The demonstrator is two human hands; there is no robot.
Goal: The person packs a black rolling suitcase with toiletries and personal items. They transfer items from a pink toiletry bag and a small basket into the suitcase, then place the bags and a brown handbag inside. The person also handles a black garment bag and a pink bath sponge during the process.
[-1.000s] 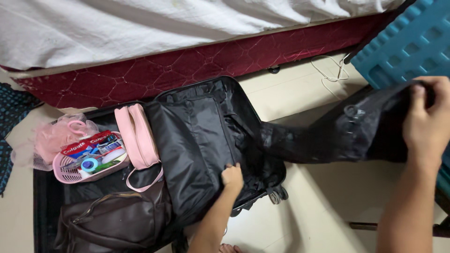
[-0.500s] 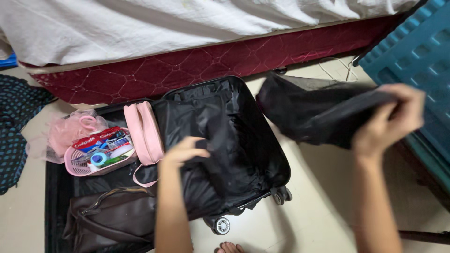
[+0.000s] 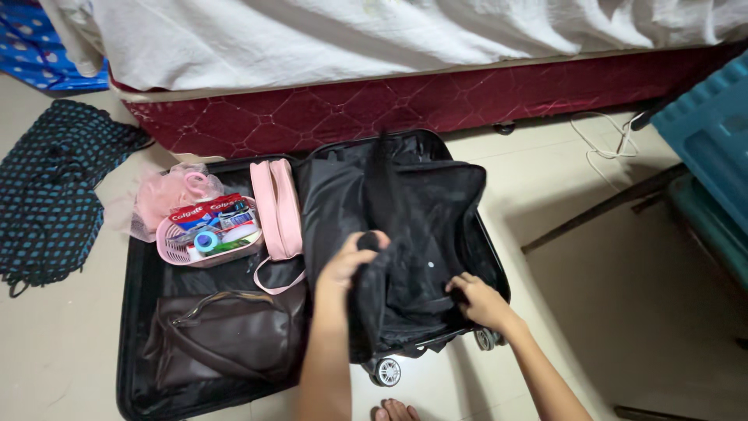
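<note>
Now Both Hands Press Black Cloth Into the Open Suitcase

Soft, matte and deeply creased, the black garment (image 3: 389,288) lies bunched in the right-hand half of the open black suitcase (image 3: 460,195), over its slack fabric lining. The left hand (image 3: 352,261) is closed on a fold near the top of the bundle, fingers curled round the cloth. The right hand (image 3: 479,300) rests on the garment's lower right edge with fingers bent into the fabric, gripping it near the suitcase rim.

In the other half of the case, a brown leather-look handbag (image 3: 226,339) with a smooth sheen lies flat. Above it sits a pink perforated plastic basket (image 3: 204,238) of small toiletries, a gauzy pink pouch (image 3: 167,191) behind it, and a long padded pink case (image 3: 276,206) standing on edge along the middle hinge. Two small wheels (image 3: 386,372) show at the near corner of the case.

The suitcase lies on a pale, glossy tiled floor (image 3: 608,312), against a bed with a quilted maroon base (image 3: 405,101) and a rumpled white sheet (image 3: 389,31). A dark cloth with blue dots (image 3: 54,195) is heaped at the left; a teal plastic crate (image 3: 709,132) stands at the right beside a white cable (image 3: 604,144).

Half a second ago the right hand held the garment up in the air over the floor and the left hand hovered open above the case; the cloth is now down inside it, with both hands on it.
</note>
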